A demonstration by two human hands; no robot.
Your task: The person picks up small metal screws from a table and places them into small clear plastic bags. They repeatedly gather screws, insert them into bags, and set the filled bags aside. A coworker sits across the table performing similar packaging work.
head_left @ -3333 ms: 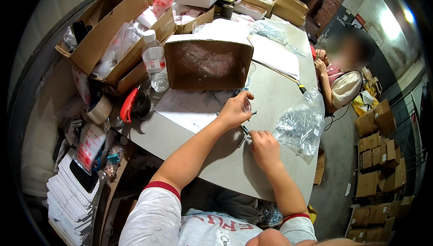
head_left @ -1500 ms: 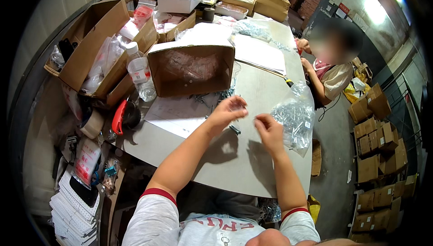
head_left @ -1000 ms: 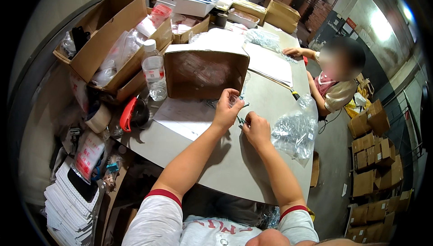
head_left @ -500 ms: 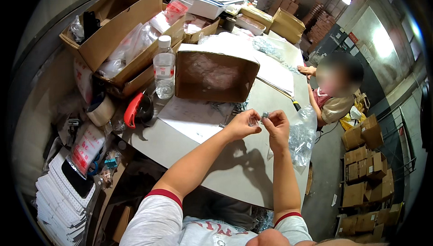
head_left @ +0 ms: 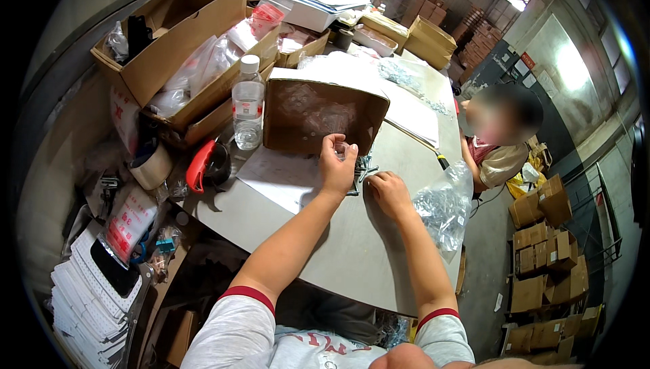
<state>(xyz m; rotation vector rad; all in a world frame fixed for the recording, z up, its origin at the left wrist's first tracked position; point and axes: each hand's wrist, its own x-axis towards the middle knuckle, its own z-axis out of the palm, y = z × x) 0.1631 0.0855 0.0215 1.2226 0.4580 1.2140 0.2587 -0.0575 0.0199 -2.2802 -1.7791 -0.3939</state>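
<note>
- Grey tabletop (head_left: pixel 359 261) lies nearest the body, its near edge curving beneath both forearms.
- Right hand (head_left: pixel 391 194): palm down, fingers bent, tips at the near side of some loose metal screws (head_left: pixel 366 166). Whether it pinches one I cannot tell.
- Left hand (head_left: pixel 338 169): raised beside the same screws, thumb up and fingers curled toward it. A scrap of clear plastic (head_left: pixel 341 147) seems to show between them; how firmly it is gripped is too small to judge.
- With the two hands this close, a knuckle could scatter the screws, and a loose grip could let the plastic drop among them.
- Clear bag of screws (head_left: pixel 443 206), just beside the right forearm and near the table's right edge: an outward swing of that arm could push it off. I cannot tell whether its mouth is sealed.
- White paper (head_left: pixel 281 179) lies flat left of the hands; a screw rolling under it could go unnoticed.
- Cardboard box (head_left: pixel 371 115), just beyond the left hand, opens toward the person, with small clear packets (head_left: pixel 318 108) inside. A bump might slide some out.
- Plastic bottle (head_left: pixel 248 115), upright beside the box: a shove on the box could topple it.
- Farther right, a co-worker (head_left: pixel 506 164) sits at the table's far side.
</note>
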